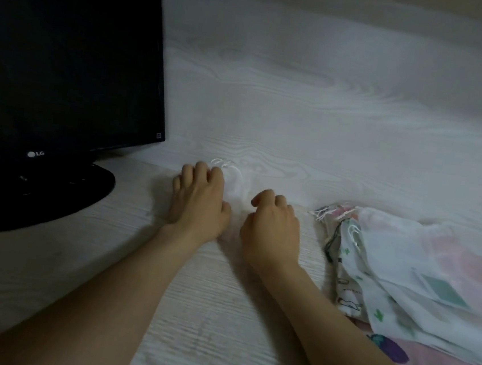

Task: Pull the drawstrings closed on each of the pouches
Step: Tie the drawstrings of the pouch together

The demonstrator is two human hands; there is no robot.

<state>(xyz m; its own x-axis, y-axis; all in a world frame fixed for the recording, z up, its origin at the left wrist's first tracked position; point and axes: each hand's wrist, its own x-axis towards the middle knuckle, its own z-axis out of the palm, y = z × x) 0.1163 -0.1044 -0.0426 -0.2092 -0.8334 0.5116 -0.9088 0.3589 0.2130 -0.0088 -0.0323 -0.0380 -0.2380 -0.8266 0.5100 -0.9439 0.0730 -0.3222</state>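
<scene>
While stacked at right on the tabletop (pixel 249 317), within easy reach: spare pouches (pixel 402 273). Laid flat between both wrists for working: sheer white pouch (pixel 238 185). Knuckles up, left hand (pixel 199 201), grip seemingly pinching its drawstrings (pixel 221 164); right hand (pixel 272 230), grip loosely curled, cannot tell on what.

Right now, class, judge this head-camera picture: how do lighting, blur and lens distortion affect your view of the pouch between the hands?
Head view: dim, flat light, no glare; the sheer white pouch nearly vanishes against the pale desk; the pile of pouches is blurred; the edge of the monitor bows under the wide lens; the grip of the left hand and right hand is unreadable.
</scene>
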